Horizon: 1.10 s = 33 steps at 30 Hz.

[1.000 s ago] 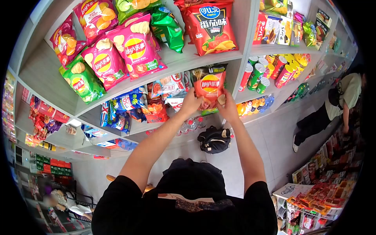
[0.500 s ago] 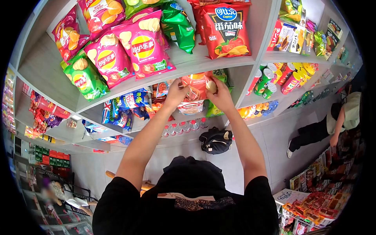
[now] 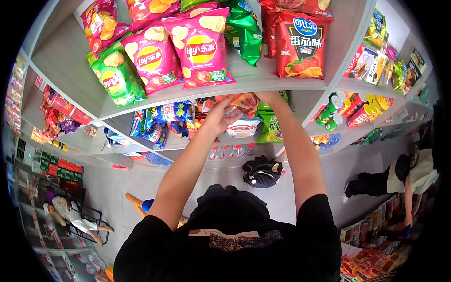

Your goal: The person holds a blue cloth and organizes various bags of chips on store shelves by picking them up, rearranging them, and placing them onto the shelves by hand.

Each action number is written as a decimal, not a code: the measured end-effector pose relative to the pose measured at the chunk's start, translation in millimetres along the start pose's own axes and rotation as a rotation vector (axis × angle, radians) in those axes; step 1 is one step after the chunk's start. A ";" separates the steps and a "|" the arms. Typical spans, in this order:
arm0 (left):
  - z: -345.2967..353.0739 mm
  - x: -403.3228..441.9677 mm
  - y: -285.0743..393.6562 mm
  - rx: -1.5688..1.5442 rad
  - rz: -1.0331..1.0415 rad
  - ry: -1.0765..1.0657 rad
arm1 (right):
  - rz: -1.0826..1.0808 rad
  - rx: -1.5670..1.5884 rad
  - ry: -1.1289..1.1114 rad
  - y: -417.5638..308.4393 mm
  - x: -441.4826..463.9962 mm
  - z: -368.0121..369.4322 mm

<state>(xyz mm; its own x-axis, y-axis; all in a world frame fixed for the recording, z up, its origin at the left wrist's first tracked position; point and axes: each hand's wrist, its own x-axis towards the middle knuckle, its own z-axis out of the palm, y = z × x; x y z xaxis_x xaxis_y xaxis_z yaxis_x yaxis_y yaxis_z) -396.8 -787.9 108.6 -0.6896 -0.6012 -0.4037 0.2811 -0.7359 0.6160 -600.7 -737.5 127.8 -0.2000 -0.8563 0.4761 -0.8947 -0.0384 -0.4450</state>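
Note:
A red snack bag [image 3: 245,104] is on the shelf just under the front edge of the upper shelf, its top tilted back into the compartment. My left hand [image 3: 221,116] grips the left side of the bag, thumb and fingers around it. At the bag's upper right corner is my right hand [image 3: 268,97], closed on it, with most of its fingers hidden by the bag and the shelf edge. Right below the red bag stands a white-and-red snack bag [image 3: 243,128]. A green snack bag [image 3: 271,126] stands beside it, under my right wrist.
Pink chip bags [image 3: 202,49] and a red chip bag [image 3: 300,47] fill the upper shelf [image 3: 263,85] overhead. Blue snack bags [image 3: 169,113] stand to the left. A black backpack [image 3: 262,172] lies on the floor. Another person [image 3: 399,181] is at the right.
The red bag has tipped back, its front less visible. My right hand has gone deeper under the upper shelf; my left hand has shifted lower on the bag. The view has shifted slightly.

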 end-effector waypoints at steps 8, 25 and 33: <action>-3.3 45.7 -4.8 -0.259 0.053 0.062 | -0.006 -0.132 -0.048 23.8 22.2 29.9; -13.0 71.7 8.9 -0.095 0.219 0.122 | -0.037 0.034 0.101 14.7 -10.0 61.8; -37.8 48.7 -0.2 -0.105 0.174 0.103 | -0.023 0.085 0.097 4.0 -14.2 51.1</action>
<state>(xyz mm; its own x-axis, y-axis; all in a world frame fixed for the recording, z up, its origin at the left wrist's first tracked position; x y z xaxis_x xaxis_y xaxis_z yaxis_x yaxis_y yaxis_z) -405.2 -828.7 63.2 -0.5541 -0.7467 -0.3679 0.4613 -0.6433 0.6111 -581.0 -751.7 80.5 -0.2213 -0.8008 0.5565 -0.8633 -0.1046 -0.4938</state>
